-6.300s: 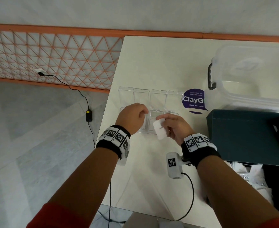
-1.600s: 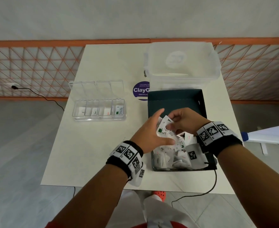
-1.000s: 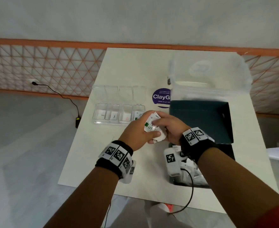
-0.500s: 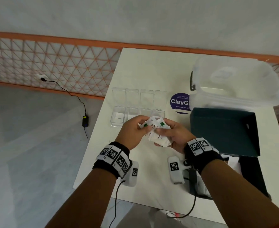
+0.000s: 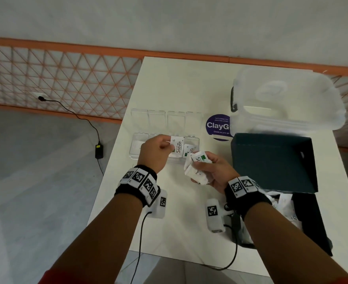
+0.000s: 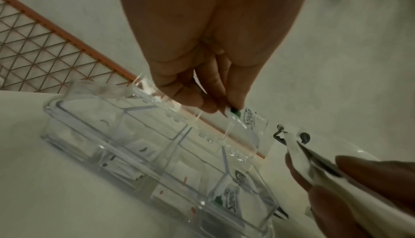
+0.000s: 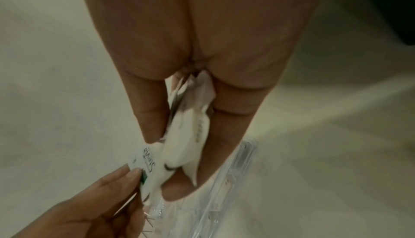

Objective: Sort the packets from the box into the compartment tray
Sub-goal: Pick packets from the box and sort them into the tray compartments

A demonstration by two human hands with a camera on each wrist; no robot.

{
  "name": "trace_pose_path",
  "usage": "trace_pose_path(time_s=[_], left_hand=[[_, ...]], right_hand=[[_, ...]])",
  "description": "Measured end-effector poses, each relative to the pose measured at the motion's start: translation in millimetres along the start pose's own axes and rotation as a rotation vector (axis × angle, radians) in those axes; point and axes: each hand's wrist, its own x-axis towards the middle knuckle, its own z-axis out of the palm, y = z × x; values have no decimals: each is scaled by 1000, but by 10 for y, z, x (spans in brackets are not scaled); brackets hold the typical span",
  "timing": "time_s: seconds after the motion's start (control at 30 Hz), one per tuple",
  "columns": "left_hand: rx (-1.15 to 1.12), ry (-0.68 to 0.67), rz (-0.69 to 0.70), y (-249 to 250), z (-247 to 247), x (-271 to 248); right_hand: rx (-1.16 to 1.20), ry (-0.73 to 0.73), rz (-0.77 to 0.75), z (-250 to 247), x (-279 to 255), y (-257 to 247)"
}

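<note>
My left hand [image 5: 167,144] pinches one white Stevia packet [image 5: 178,148] by its edge, just above the right half of the clear compartment tray [image 5: 137,147]. In the left wrist view the fingertips [image 6: 233,107] hold that packet [image 6: 252,120] over the tray [image 6: 125,135]. My right hand [image 5: 199,163] grips a bunch of several white packets [image 5: 196,173] a little nearer, beside the tray's right end; the right wrist view shows this bunch [image 7: 186,146] between thumb and fingers. Another Stevia packet [image 5: 190,151] stands in the rightmost compartment.
The dark box [image 5: 271,160] sits to the right with its flap up and more packets [image 5: 281,203] inside. Behind it stands a clear lidded tub [image 5: 281,99], with a purple sticker [image 5: 217,126] to its left. The tray's lids [image 5: 158,117] stand open. The table's left edge runs close to the tray.
Both hands carried a bunch of packets from the box to the tray. In the last half second my left hand drew one Stevia packet out and moved it over the tray.
</note>
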Motion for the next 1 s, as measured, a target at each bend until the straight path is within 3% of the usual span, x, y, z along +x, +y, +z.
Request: trace_pose_path(time_s=[0.17, 0.47, 0.73, 0.87, 1.0], left_hand=[[68, -17, -15, 133, 161, 117], [275, -205, 42, 131, 405, 294], [533, -269, 169, 173, 474, 351], [751, -304, 280, 133, 522, 343], [807, -379, 397, 78, 518, 311]], right_hand=[[-53, 3, 14, -47, 92, -51], [0, 79, 16, -128, 116, -70], [45, 94, 26, -110, 73, 20], [49, 105, 37, -122, 31, 62], [50, 99, 27, -93, 12, 55]])
